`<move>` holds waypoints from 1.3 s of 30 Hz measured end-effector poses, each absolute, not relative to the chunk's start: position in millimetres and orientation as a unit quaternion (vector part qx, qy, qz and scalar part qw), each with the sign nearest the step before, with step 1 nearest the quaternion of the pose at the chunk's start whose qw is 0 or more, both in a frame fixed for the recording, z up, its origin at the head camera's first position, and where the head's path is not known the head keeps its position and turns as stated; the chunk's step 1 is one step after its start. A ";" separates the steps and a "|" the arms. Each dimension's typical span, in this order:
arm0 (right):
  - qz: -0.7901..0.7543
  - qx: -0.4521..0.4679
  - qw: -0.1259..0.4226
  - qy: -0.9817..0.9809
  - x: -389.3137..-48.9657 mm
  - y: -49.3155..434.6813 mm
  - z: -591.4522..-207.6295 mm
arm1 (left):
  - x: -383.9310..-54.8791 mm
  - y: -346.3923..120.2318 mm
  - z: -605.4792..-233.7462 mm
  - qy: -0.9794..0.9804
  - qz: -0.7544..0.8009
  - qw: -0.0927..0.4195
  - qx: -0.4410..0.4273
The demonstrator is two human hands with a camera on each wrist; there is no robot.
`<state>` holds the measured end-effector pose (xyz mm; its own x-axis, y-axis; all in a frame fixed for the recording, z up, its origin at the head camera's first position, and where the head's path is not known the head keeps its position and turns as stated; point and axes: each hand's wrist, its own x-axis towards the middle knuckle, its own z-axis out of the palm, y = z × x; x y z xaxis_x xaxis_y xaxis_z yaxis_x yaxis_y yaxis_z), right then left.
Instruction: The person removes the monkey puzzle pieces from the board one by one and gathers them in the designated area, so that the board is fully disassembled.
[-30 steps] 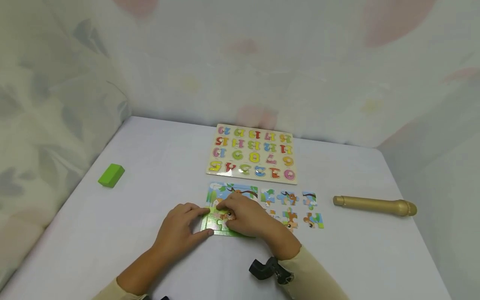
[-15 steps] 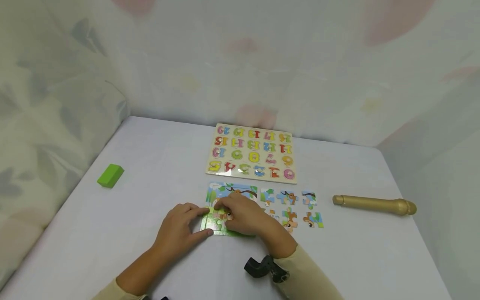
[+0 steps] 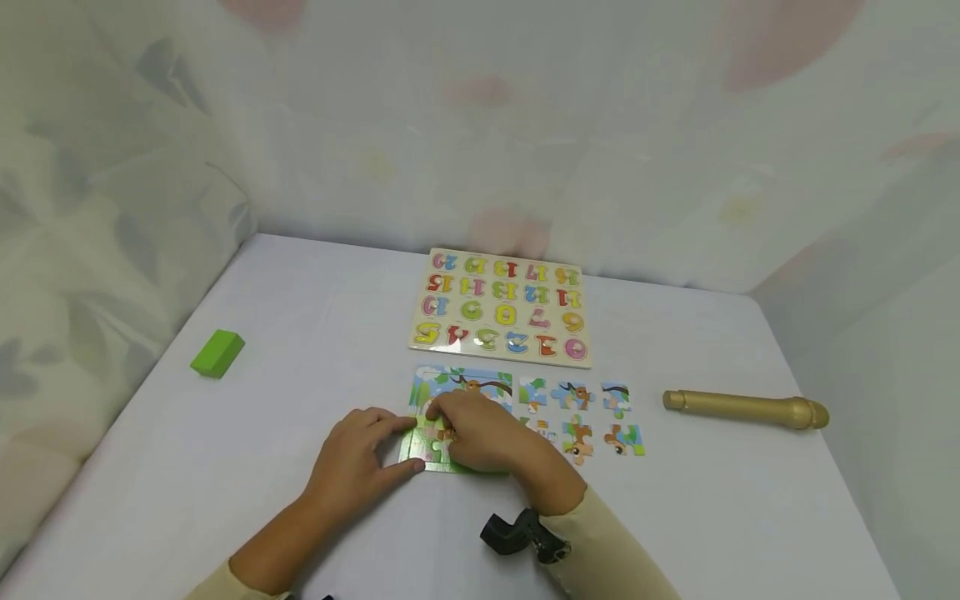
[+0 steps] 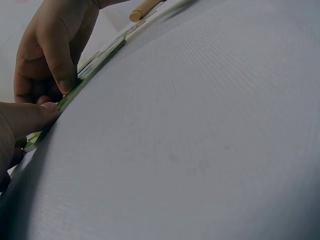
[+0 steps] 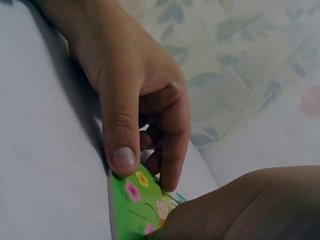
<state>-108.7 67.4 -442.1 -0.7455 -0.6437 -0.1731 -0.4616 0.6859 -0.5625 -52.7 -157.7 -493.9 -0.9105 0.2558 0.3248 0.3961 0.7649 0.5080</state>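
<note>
In the head view a picture puzzle board (image 3: 417, 396) lies flat on the white table. My left hand (image 3: 352, 462) grips its near left corner, index finger at the left edge and thumb on the front edge. Seen from the right wrist, the left thumb (image 5: 122, 156) rests on the green, flowered rim. My right hand (image 3: 480, 429) covers the board's middle, index finger and thumb pinching down at a brown puzzle piece that its fingers mostly hide. From the left wrist, the right hand (image 4: 55, 45) bends with its fingertips down at the board.
Several loose puzzle pieces (image 3: 575, 396) lie right of the board. Behind it is a wooden number board (image 3: 502, 343). A gold microphone (image 3: 742, 408) lies at the right, a green block (image 3: 217, 353) at the left. Patterned cloth (image 3: 375, 125) hangs behind the table.
My right hand has shifted slightly left and turned over the board, so the eye on the brown piece is now hidden. The left hand keeps its place at the corner.
</note>
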 end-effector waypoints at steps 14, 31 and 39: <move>-0.314 -0.251 0.159 0.902 -104.4 67.5 -449.4 | -55.5 -156.7 -490.4 -0.930 -0.298 0.125 -0.176; -0.411 -0.181 0.145 0.881 -99.3 61.1 -455.8 | -53.8 -157.9 -493.8 -0.932 -0.295 0.121 -0.172; -0.480 -0.136 0.194 0.845 -102.7 64.5 -450.1 | -52.3 -158.3 -494.8 -0.933 -0.293 0.120 -0.173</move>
<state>-102.7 64.5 -450.1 -0.8879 -0.4161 -0.1961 -0.0442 0.5016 -0.8640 -52.3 -158.3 -494.8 -0.9114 0.2518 0.3255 0.3928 0.7683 0.5054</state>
